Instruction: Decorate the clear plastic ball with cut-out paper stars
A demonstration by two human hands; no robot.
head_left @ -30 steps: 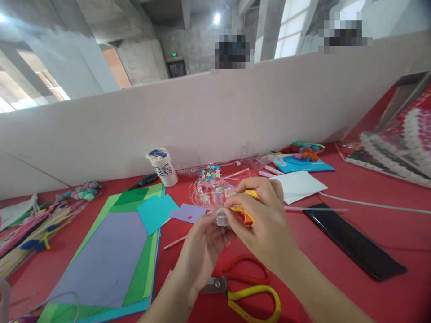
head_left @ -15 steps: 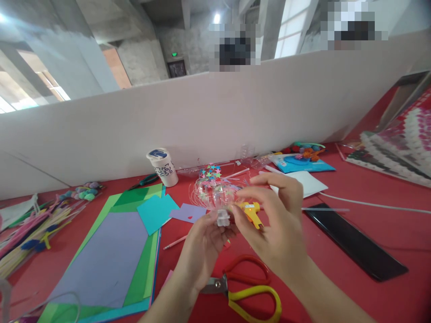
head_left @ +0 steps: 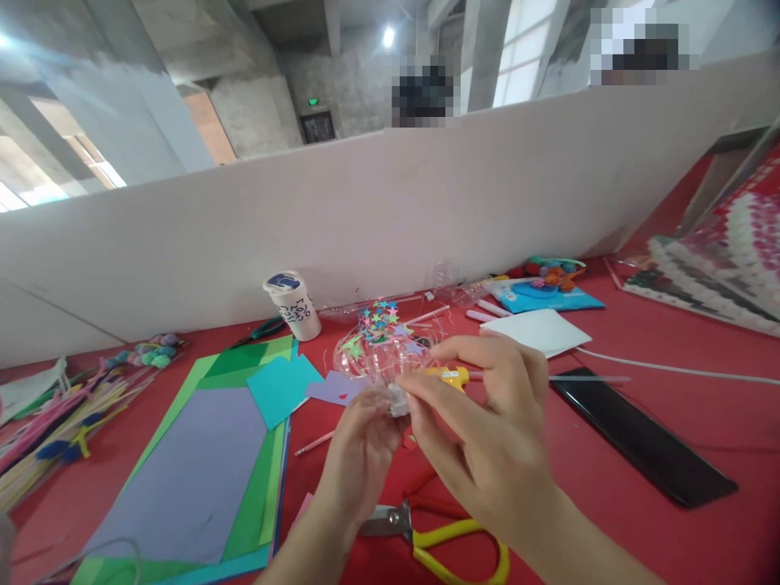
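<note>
My left hand (head_left: 358, 455) grips the white neck of a clear plastic craft piece (head_left: 381, 345) cut into curling strips and dotted with coloured star stickers. My right hand (head_left: 487, 431) is in front of it, thumb and forefinger pinched at the same neck (head_left: 398, 399), other fingers spread. A yellow glue gun (head_left: 451, 375) lies on the red table just behind my right hand. Red and yellow scissors (head_left: 439, 532) lie below both hands.
Stacked coloured paper sheets (head_left: 201, 463) lie at the left, pipe cleaners (head_left: 54, 414) further left. A white paper cup (head_left: 292, 305) stands by the grey partition (head_left: 390, 203). A black strip (head_left: 639, 439), white paper (head_left: 536, 331) and a blue packet (head_left: 542, 294) lie at the right.
My right hand has dropped lower and nearer, now pinching the neck of the plastic piece. The piece has tilted and the glue gun lies uncovered on the table.
</note>
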